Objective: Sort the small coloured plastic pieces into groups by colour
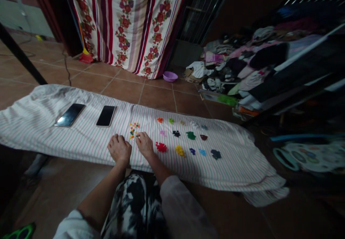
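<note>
A mixed group of small orange, yellow, green and red pieces lies on the striped cloth. Just to the right of that group, my right hand has its fingertips pinched together on what looks like a small dark piece. My left hand rests on the cloth left of it with the fingers curled under; whatever they may hold is hidden. Right of my hands, the pieces lie in small heaps sorted by colour, among them red pieces, yellow pieces, black pieces and dark green pieces.
A phone and a larger dark tablet-like device lie on the cloth's left part. Beyond the low table are a purple bowl, a floral curtain and piled clothes. A light-coloured patterned chair-like item stands right.
</note>
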Action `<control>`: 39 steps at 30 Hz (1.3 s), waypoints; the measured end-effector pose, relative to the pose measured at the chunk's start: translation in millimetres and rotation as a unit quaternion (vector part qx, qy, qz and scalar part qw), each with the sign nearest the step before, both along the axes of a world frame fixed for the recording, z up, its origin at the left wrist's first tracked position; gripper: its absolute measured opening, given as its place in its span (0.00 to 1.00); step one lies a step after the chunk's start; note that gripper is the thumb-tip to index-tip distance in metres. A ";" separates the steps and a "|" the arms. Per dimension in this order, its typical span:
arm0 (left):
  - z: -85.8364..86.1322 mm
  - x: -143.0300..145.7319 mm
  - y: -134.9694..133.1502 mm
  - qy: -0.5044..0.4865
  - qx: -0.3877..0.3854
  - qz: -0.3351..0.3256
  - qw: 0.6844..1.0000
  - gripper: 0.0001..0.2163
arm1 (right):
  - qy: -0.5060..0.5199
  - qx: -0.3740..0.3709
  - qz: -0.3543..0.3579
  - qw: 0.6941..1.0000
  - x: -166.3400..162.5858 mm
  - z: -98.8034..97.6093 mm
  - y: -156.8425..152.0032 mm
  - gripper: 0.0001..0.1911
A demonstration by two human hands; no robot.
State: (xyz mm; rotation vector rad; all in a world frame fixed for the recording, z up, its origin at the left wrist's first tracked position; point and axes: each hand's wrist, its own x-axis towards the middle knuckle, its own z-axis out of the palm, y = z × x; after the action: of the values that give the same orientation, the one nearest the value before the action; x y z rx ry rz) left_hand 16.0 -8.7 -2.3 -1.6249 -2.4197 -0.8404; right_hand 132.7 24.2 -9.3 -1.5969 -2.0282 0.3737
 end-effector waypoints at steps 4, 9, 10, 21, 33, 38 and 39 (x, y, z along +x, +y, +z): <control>-2.2 0.7 0.4 -0.001 0.011 0.003 1.000 0.11 | 0.026 0.002 -0.005 1.000 1.7 0.5 -0.5 0.10; -2.7 1.2 0.6 -0.005 0.019 0.003 1.000 0.11 | 0.051 0.001 0.006 0.999 12.8 8.1 -5.2 0.13; -2.6 1.3 0.5 -0.008 0.018 0.003 1.000 0.11 | 0.049 0.000 0.007 0.999 15.7 9.4 -6.4 0.14; 0.3 2.7 -0.9 -0.004 0.018 0.008 1.000 0.10 | 0.019 -0.017 -0.008 1.000 55.6 32.5 -12.2 0.11; 2.3 3.1 -0.8 -0.005 0.007 0.016 1.000 0.09 | 0.090 0.068 -0.134 0.984 163.6 19.9 -15.6 0.13; 2.9 3.8 -1.2 0.006 0.013 0.013 1.000 0.10 | 0.068 0.090 -0.223 0.968 215.4 20.8 -13.2 0.16; 3.4 4.0 -1.2 0.007 0.012 0.013 1.000 0.10 | 0.058 0.087 -0.241 0.965 224.5 21.5 -12.2 0.16</control>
State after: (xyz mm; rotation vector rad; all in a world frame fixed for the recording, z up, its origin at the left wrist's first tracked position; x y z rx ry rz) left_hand 20.0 -10.0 1.0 -1.5813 -2.4058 -0.8485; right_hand 357.3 11.9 12.2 -1.8359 -1.4747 0.1005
